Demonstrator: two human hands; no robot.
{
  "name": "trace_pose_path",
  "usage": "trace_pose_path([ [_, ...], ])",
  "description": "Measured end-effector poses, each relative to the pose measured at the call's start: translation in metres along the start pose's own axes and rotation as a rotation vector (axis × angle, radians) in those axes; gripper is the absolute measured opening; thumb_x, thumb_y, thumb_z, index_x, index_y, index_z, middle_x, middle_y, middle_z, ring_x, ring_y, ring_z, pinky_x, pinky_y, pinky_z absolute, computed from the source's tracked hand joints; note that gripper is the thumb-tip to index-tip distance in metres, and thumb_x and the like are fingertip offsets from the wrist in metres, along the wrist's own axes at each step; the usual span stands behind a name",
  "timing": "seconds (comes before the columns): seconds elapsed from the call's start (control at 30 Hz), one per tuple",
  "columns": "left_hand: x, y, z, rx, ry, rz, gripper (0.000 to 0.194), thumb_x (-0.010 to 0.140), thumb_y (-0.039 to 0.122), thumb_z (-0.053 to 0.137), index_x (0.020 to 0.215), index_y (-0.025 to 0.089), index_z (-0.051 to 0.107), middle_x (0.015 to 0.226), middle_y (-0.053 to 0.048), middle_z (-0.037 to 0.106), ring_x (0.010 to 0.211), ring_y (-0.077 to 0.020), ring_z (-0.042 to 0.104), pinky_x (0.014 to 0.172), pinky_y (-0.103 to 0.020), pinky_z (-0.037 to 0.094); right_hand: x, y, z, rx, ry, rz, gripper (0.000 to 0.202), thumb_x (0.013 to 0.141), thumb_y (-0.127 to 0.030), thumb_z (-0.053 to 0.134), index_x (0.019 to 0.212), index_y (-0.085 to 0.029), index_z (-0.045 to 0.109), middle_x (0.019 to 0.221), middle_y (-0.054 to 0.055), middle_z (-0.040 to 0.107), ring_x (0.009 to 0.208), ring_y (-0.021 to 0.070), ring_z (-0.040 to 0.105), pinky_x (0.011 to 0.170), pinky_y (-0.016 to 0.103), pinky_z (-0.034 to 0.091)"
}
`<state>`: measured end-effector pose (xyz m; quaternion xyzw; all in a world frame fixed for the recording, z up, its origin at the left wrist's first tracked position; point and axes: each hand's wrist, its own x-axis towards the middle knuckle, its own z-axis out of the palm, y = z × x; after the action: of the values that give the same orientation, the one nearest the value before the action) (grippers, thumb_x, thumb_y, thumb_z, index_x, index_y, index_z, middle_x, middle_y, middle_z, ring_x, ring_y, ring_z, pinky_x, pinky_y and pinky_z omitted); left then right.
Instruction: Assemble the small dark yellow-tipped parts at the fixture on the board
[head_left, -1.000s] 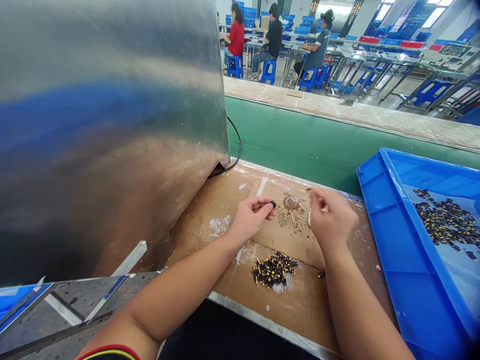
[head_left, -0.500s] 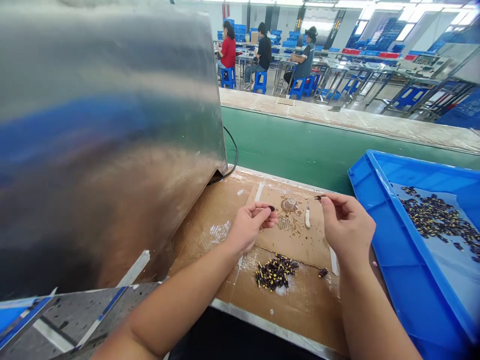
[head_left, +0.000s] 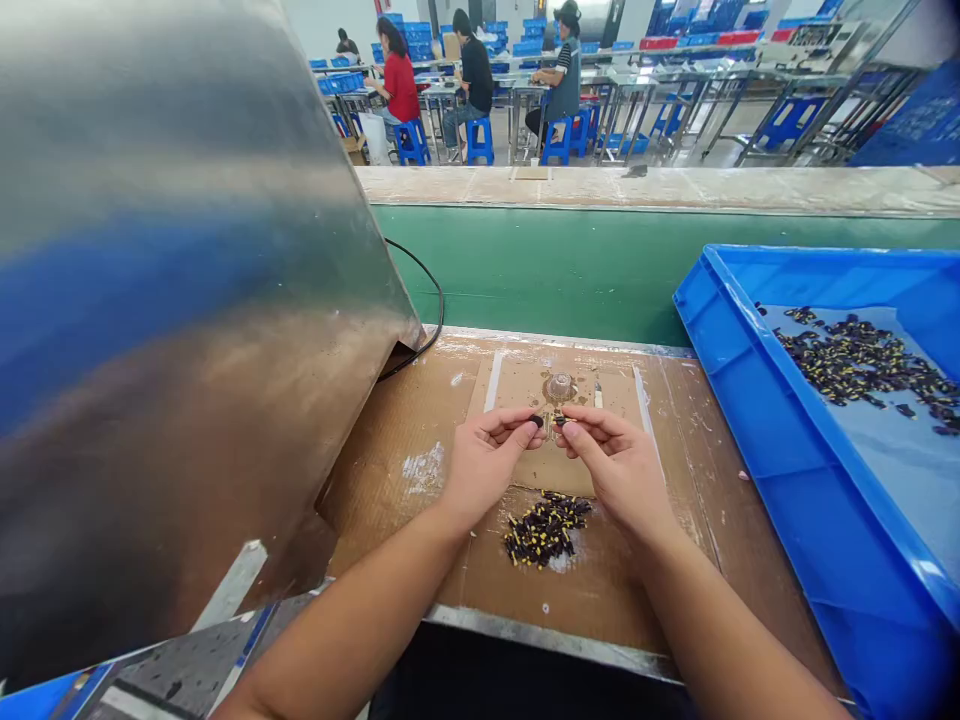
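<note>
My left hand (head_left: pixel 487 455) pinches a small dark piece (head_left: pixel 536 421) between thumb and fingertips. Close beside it, my right hand (head_left: pixel 619 465) grips a small dark and yellow piece (head_left: pixel 561 421). The two pieces are near each other, with a narrow gap between them. Below the hands, a pile of dark and yellow pieces (head_left: pixel 546 530) lies on the brown cardboard (head_left: pixel 600 600). Just beyond the fingers are a small clear dome-shaped thing (head_left: pixel 559 386) and a white-handled tool (head_left: pixel 598 396).
A blue bin (head_left: pixel 795 440) on the right holds many dark and yellow pieces. A large metal housing (head_left: pixel 187 300) fills the left, with a black cable (head_left: pixel 441 300) at its edge. A green belt (head_left: pixel 540 265) runs behind; several people sit farther back.
My right hand has moved left to meet my left hand, and its piece now shows yellow. The loose piece right of the pile is no longer visible. The camera view has shifted.
</note>
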<state>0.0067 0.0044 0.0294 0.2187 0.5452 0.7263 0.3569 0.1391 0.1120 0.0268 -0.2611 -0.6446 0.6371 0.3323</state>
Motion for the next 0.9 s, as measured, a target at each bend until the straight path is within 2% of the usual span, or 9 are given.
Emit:
trace_pose_path([
  [0.07, 0.002, -0.002, -0.001, 0.01, 0.01, -0.005, 0.029, 0.079, 0.033, 0.084, 0.098, 0.015, 0.075, 0.088, -0.009, 0.079, 0.078, -0.0184, 0.076, 0.083, -0.033, 0.065, -0.003, -0.005, 0.004, 0.021, -0.012, -0.005, 0.028, 0.089, -0.039, 0.076, 0.111, -0.022, 0.075, 0.091, 0.006, 0.078, 0.082, 0.0182, 0.074, 0.074, 0.032, 0.063],
  [0.17, 0.002, -0.004, 0.0, 0.044, 0.025, 0.012, 0.026, 0.081, 0.034, 0.083, 0.098, 0.016, 0.075, 0.089, -0.008, 0.079, 0.077, -0.0177, 0.076, 0.082, -0.033, 0.065, -0.005, -0.009, 0.008, 0.084, -0.017, 0.004, 0.028, 0.091, -0.04, 0.074, 0.111, -0.022, 0.071, 0.097, 0.008, 0.079, 0.087, 0.02, 0.075, 0.067, 0.03, 0.063],
  [0.33, 0.0, -0.005, 0.002, 0.106, 0.02, 0.083, 0.021, 0.082, 0.031, 0.082, 0.098, 0.018, 0.078, 0.097, -0.009, 0.08, 0.088, -0.0192, 0.077, 0.089, -0.034, 0.063, -0.005, -0.01, 0.009, 0.148, -0.038, 0.048, 0.029, 0.091, -0.042, 0.072, 0.111, -0.022, 0.064, 0.103, 0.009, 0.078, 0.09, 0.0215, 0.077, 0.062, 0.029, 0.063],
  [0.43, 0.001, -0.005, 0.003, 0.07, -0.014, 0.03, 0.022, 0.081, 0.03, 0.083, 0.098, 0.018, 0.08, 0.099, -0.01, 0.081, 0.089, -0.0185, 0.076, 0.09, -0.033, 0.063, -0.004, -0.011, 0.008, 0.168, -0.065, 0.049, 0.027, 0.092, -0.04, 0.071, 0.111, -0.022, 0.064, 0.106, 0.009, 0.078, 0.092, 0.0207, 0.077, 0.064, 0.028, 0.063],
  [0.5, 0.002, -0.006, 0.003, -0.035, -0.017, -0.05, 0.023, 0.077, 0.029, 0.087, 0.095, 0.018, 0.08, 0.098, -0.01, 0.081, 0.087, -0.0172, 0.076, 0.09, -0.031, 0.062, -0.004, -0.011, 0.007, 0.167, -0.058, 0.035, 0.026, 0.093, -0.039, 0.07, 0.111, -0.021, 0.066, 0.105, 0.008, 0.078, 0.091, 0.0203, 0.076, 0.064, 0.029, 0.063],
  [0.57, 0.004, -0.005, 0.003, -0.164, 0.003, -0.132, 0.024, 0.07, 0.028, 0.091, 0.09, 0.017, 0.08, 0.096, -0.009, 0.081, 0.088, -0.016, 0.076, 0.089, -0.029, 0.061, -0.005, -0.011, 0.007, 0.109, -0.002, -0.009, 0.024, 0.092, -0.037, 0.071, 0.11, -0.022, 0.069, 0.101, 0.007, 0.078, 0.089, 0.0196, 0.076, 0.067, 0.031, 0.064],
  [0.7, 0.006, -0.003, 0.002, -0.297, 0.012, -0.219, 0.028, 0.063, 0.027, 0.095, 0.084, 0.017, 0.079, 0.093, -0.006, 0.08, 0.086, -0.0118, 0.074, 0.087, -0.022, 0.059, -0.011, -0.011, 0.008, -0.187, 0.115, -0.197, 0.015, 0.091, -0.032, 0.073, 0.104, -0.027, 0.077, 0.099, 0.003, 0.079, 0.087, 0.0184, 0.074, 0.078, 0.036, 0.064],
  [0.8, 0.006, -0.002, 0.0, -0.323, 0.006, -0.217, 0.027, 0.064, 0.028, 0.095, 0.083, 0.019, 0.079, 0.093, -0.003, 0.079, 0.083, -0.0085, 0.071, 0.085, -0.019, 0.058, -0.015, -0.011, 0.01, -0.352, 0.108, -0.359, 0.015, 0.094, -0.029, 0.071, 0.107, -0.031, 0.077, 0.1, 0.0, 0.079, 0.086, 0.0179, 0.073, 0.078, 0.037, 0.064],
  [0.9, 0.004, -0.001, 0.0, -0.343, 0.005, -0.218, 0.024, 0.064, 0.027, 0.094, 0.082, 0.02, 0.079, 0.093, -0.003, 0.079, 0.081, -0.008, 0.07, 0.085, -0.019, 0.057, -0.016, -0.01, 0.012, -0.399, 0.086, -0.416, 0.016, 0.096, -0.027, 0.068, 0.109, -0.031, 0.076, 0.102, 0.0, 0.079, 0.088, 0.0181, 0.074, 0.078, 0.038, 0.064],
])
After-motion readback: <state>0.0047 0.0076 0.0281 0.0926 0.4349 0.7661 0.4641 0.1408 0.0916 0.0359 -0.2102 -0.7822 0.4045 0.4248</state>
